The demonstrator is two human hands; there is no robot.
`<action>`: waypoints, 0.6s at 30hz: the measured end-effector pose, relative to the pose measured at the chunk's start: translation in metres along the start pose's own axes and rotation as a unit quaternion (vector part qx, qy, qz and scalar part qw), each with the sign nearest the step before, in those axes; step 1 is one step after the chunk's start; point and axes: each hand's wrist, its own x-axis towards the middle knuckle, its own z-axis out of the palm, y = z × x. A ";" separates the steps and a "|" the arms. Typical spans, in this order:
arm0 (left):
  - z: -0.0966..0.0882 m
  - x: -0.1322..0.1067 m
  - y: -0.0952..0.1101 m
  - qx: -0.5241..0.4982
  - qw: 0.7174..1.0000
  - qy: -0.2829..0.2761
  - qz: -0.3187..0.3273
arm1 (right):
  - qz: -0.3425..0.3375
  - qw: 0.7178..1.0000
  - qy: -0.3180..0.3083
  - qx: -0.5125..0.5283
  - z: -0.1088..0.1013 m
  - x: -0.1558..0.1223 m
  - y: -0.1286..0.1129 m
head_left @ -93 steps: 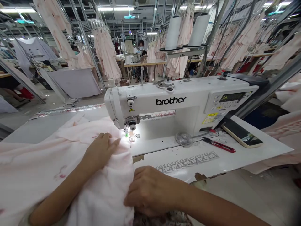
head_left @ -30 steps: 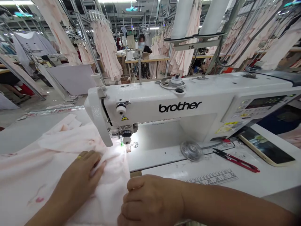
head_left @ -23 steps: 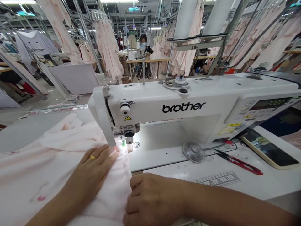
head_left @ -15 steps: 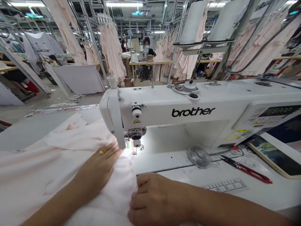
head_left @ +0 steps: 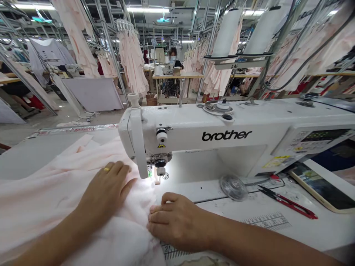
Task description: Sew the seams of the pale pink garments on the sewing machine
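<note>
Far left, pale pink garments hang from overhead rails; a co-worker sits at a distant bench. Near field: pale pink fabric lies in a broad sheet over the white bench, its gathered edge running up to the presser foot; whether it passes beneath the foot is hidden.

Left hand: flat on the fabric just left of the foot, fingers spread and pressing, not clenched. Gold ring on one finger.

Right hand: now further in than a moment ago, fingers loosely curled against the fabric's right edge. Pinch or plain contact: cannot tell. Its shift uncovers part of a ruler scale on the bench; the fabric now bunches between the hands, nearer the needle.

Right of the hands, on the bench: clear plastic disc, red-handled thread snips, phone. Overhead: Brother sewing machine, untouched by either hand.
</note>
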 end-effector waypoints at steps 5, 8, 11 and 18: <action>0.003 -0.023 0.014 -0.050 0.983 -0.118 -0.129 | -0.039 0.997 0.039 -0.048 -0.002 0.002 -0.002; 0.001 -0.026 0.012 -0.068 0.984 -0.102 -0.131 | -0.070 0.994 0.043 -0.067 -0.002 0.001 -0.003; 0.000 -0.026 0.005 -0.056 0.991 -0.056 -0.108 | -0.077 0.995 -0.006 -0.063 -0.006 0.004 -0.002; 0.009 -0.020 -0.003 -0.050 0.996 0.022 0.071 | -0.074 0.982 -0.171 0.010 -0.022 0.029 0.007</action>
